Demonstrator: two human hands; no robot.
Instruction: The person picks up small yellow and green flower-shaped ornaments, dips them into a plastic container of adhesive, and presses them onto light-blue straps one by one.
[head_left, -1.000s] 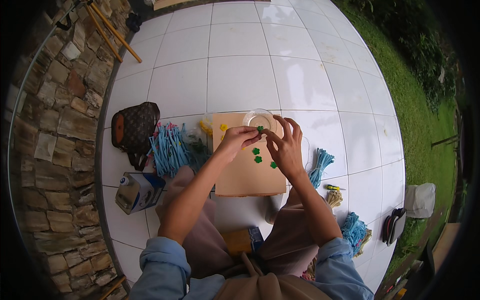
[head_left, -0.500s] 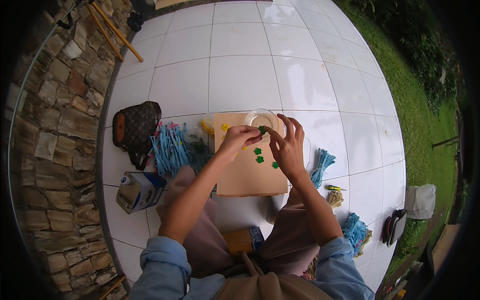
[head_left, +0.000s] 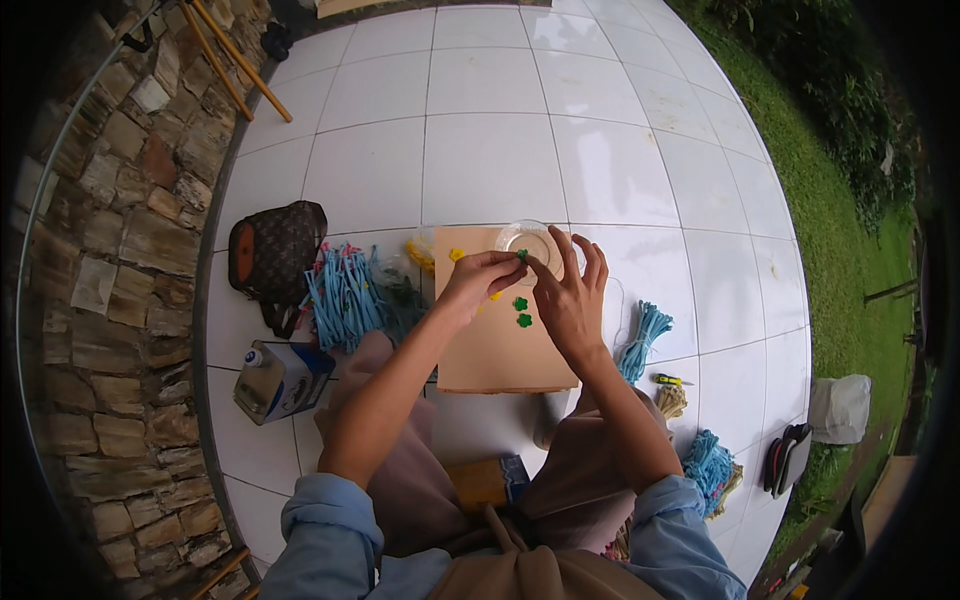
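Left hand (head_left: 474,282) has a small green flower (head_left: 522,256) pinched between thumb and fingertips, up over the brown board (head_left: 505,360) and right by the clear round dish (head_left: 532,238), while the right hand (head_left: 570,300) brings its index fingertip up to the flower with the other fingers loosely spread, though I can't tell if it's actually gripping too. Two more green pieces (head_left: 521,303) lie on the board between the hands, some yellow ones (head_left: 456,254) are near the left hand, and a tied blue bundle (head_left: 646,335) sits on the tiles off to the right
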